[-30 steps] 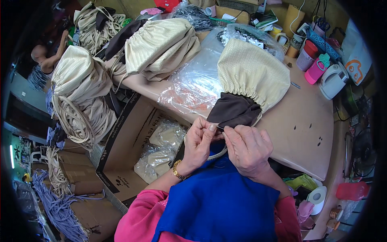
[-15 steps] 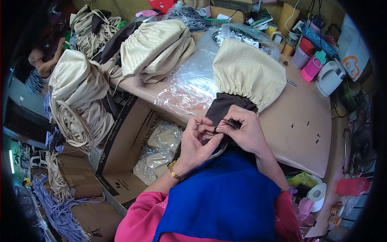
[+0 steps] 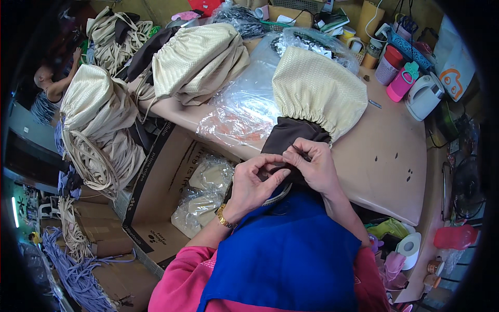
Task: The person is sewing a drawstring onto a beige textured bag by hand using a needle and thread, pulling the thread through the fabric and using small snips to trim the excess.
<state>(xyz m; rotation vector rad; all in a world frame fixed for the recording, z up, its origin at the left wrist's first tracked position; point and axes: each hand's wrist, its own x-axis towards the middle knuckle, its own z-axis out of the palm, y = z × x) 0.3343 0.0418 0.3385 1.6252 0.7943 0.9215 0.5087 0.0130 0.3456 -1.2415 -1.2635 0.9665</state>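
Observation:
A cream woven bag with a gathered edge lies on the table in front of me, its dark brown cloth top toward my body. My left hand is closed, thumb and fingers pinching the near edge of the brown cloth. My right hand is closed beside it, and its thumb and index finger meet the left fingertips at that edge. A small dark tool, perhaps thread snips, sits within the right hand; the fingers cover most of it. A pale cord shows below the hands.
Similar cream bags are heaped at the left. Below them stands an open cardboard box holding plastic-wrapped packs. Clear plastic covers part of the table. Cups and an electric kettle stand at the right. A person is at far left.
My right thumb and index finger have closed in against the left fingertips, and the dark tool has tilted more upright in the right hand. The view has shifted slightly.

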